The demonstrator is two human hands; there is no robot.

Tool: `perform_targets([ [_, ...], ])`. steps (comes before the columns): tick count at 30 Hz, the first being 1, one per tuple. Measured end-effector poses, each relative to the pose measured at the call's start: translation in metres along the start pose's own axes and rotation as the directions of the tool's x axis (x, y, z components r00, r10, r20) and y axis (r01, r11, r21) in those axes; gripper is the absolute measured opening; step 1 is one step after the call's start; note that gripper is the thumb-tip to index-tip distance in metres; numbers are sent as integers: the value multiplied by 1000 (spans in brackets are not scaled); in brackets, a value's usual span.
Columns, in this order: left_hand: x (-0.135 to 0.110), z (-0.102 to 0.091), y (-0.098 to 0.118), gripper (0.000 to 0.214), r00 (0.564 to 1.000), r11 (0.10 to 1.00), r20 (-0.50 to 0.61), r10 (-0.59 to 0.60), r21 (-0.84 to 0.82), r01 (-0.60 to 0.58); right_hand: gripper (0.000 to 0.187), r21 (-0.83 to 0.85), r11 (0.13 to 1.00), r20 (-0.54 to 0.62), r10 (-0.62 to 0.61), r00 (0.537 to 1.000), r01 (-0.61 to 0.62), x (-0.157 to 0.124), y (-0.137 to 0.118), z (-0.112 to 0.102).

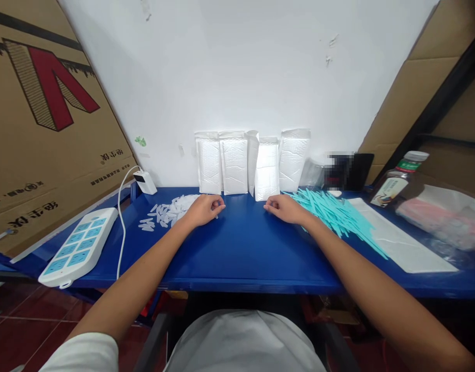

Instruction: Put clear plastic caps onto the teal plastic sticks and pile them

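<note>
My left hand [207, 209] rests on the blue table beside a pile of small translucent white plastic pieces [171, 211], covering part of it. Its fingers are curled loosely, and nothing shows in them. Opposite, my right hand [287, 208] is curled the same way, also with nothing visible in it. It lies at the left edge of a heap of thin turquoise sticks [330, 212]. A bare stretch of blue tabletop [245, 243] separates the hands. Behind them, several white padded envelopes [234, 163] stand upright against the wall.
At the left are a white power strip [80, 248] and a small white plugged-in device [144, 182] with a cable. A flat white envelope [403, 240], a dark labelled bottle [398, 178] and a pink-filled plastic bag [439, 217] lie or stand right. Large cardboard [47, 155] leans left.
</note>
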State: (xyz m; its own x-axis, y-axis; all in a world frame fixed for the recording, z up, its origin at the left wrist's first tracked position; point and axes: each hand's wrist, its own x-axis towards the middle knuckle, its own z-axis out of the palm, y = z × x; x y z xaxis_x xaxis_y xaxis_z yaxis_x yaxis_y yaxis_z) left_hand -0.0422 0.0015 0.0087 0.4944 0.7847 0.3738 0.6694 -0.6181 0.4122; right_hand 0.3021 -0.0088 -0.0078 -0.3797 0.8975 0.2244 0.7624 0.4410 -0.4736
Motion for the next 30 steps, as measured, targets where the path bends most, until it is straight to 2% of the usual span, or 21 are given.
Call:
perform_targets([
  [16, -1, -3, -1, 20, 999, 1000, 51, -9, 6, 8, 26, -15, 1000, 3, 2, 1000, -2, 0, -1, 0],
  [22, 1, -13, -10, 20, 999, 999, 28, -22, 35, 21, 26, -10, 1000, 13, 8, 1000, -8, -2, -2, 0],
  [27, -1, -21, -19, 14, 986, 997, 163, -45, 76, 33, 25, -15, 1000, 21, 14, 1000, -14, -2, -5, -1],
  [30, -2, -23, -20, 18, 973, 997, 224, -48, 76, 32, 26, -23, 1000, 21, 5, 1000, -4, -2, -5, -1],
])
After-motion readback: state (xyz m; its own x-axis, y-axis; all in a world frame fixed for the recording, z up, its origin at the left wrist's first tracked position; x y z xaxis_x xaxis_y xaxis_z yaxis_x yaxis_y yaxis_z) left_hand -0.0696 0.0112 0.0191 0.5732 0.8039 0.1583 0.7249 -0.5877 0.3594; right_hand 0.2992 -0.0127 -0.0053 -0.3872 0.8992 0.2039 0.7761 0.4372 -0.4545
